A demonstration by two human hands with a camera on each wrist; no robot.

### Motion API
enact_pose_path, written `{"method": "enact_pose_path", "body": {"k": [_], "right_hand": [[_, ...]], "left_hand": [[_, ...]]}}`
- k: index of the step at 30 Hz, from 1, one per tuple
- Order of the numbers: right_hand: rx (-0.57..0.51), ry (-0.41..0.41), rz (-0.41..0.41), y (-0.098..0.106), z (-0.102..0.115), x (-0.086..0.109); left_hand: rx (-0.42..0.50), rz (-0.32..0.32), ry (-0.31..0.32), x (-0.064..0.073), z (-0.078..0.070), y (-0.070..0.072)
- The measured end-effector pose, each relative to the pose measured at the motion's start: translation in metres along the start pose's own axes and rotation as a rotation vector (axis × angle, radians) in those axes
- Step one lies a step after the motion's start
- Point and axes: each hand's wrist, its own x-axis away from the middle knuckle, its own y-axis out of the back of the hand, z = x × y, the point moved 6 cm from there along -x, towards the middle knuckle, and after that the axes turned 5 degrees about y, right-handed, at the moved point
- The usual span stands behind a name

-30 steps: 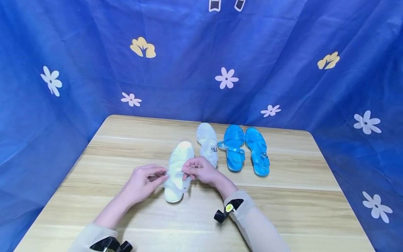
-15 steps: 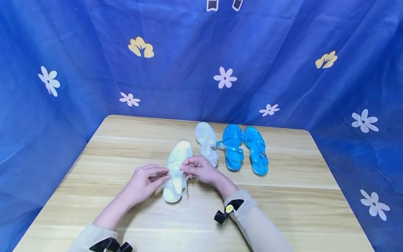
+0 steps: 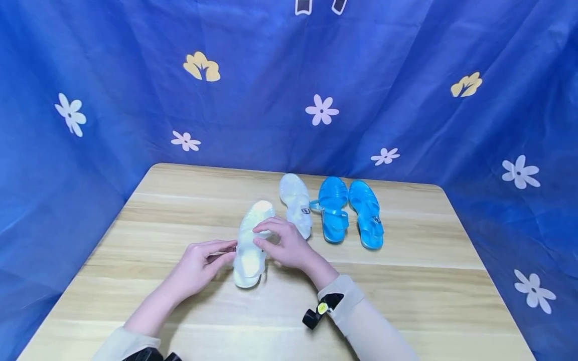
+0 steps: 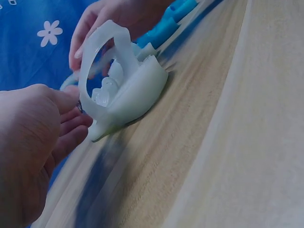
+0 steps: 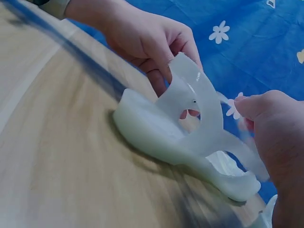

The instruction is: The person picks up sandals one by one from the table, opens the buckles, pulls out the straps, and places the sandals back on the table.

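A translucent white jelly sandal (image 3: 249,261) stands on the table, toe pointing away, between both hands. At its left side my left hand (image 3: 200,263) pinches the strap by the small metal buckle (image 4: 80,108), thumb above and fingers below. My right hand (image 3: 289,243) is over the sandal's right side and holds the thin ankle strap (image 4: 71,80) by thumb and forefinger, which look slightly apart in the head view. The heel strap (image 5: 209,104) stands up as a loop in both wrist views. The strap's tip is blurred and partly hidden by the fingers.
Right behind the right hand lies a second white sandal (image 3: 294,198). Two blue jelly sandals, a left one (image 3: 333,193) and a right one (image 3: 365,200), lie further right. A blue flowered curtain (image 3: 271,75) encloses the wooden table (image 3: 406,301).
My right hand has shifted slightly left and forward over the sandal, its thumb and forefinger spreading a little. The left hand has drawn slightly left, still at the buckle.
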Motion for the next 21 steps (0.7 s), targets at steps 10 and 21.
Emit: {"method": "enact_pose_path", "body": {"k": [10, 21], "right_hand": [[0.131, 0.209, -0.046, 0.010, 0.021, 0.026], [0.214, 0.270, 0.015, -0.003, 0.027, 0.047]], "left_hand": [[-0.015, 0.152, 0.045, 0.009, 0.004, -0.002], [0.068, 0.149, 0.057, 0.007, 0.007, -0.009]]}}
